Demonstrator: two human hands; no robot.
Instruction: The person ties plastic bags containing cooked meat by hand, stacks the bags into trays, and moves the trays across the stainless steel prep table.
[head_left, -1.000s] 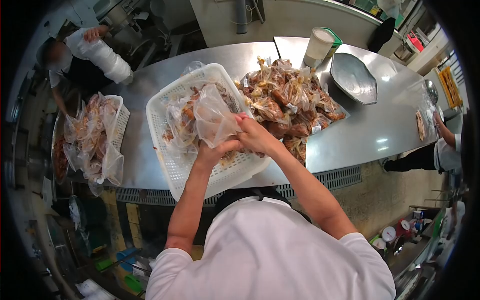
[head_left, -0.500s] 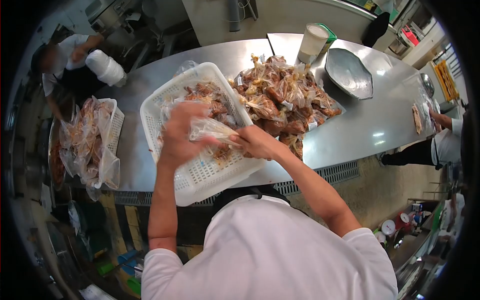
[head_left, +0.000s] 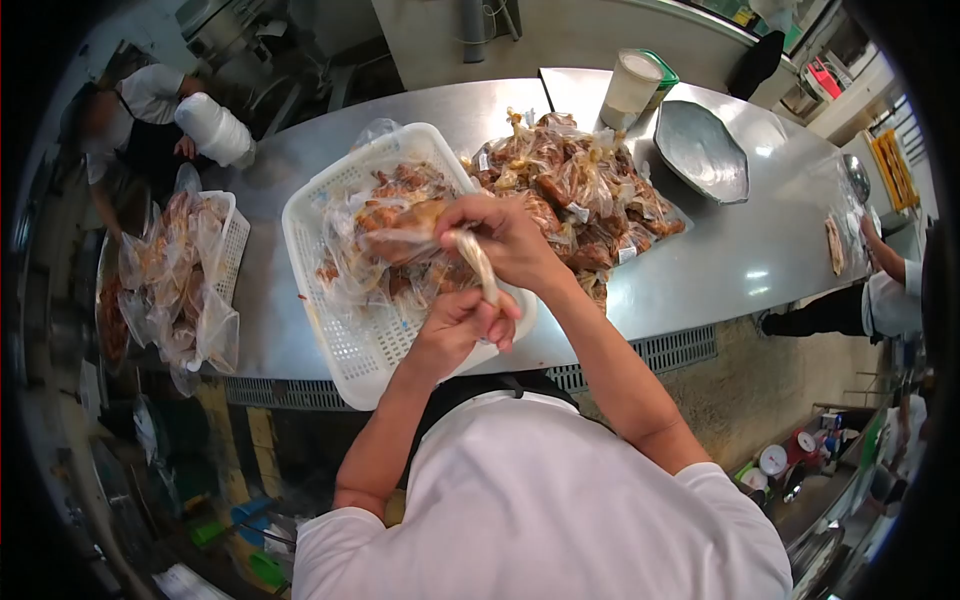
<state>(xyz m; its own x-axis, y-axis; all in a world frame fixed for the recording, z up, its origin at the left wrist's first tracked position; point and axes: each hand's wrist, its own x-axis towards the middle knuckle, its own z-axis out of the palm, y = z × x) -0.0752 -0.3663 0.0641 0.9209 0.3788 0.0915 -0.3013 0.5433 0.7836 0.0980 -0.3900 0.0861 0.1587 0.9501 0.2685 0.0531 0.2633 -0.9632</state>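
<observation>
A clear plastic bag of browned meat hangs over the white perforated basket. Its neck is twisted into a tight rope between my hands. My right hand grips the neck close to the meat. Lower and nearer my body, my left hand is closed round the bag's loose end. More bagged meat lies in the basket beneath. To the right, a large heap of knotted meat bags rests on the steel table, some with small white labels.
A grey octagonal tray and a whitish tub stand behind the heap. At left, another white basket holds bagged meat. A co-worker stands beyond it; another person works at the right end.
My left hand has come down toward my body and closed on the bag's end. My right hand has moved up a little. The bag's neck, loose before, is now twisted tight.
</observation>
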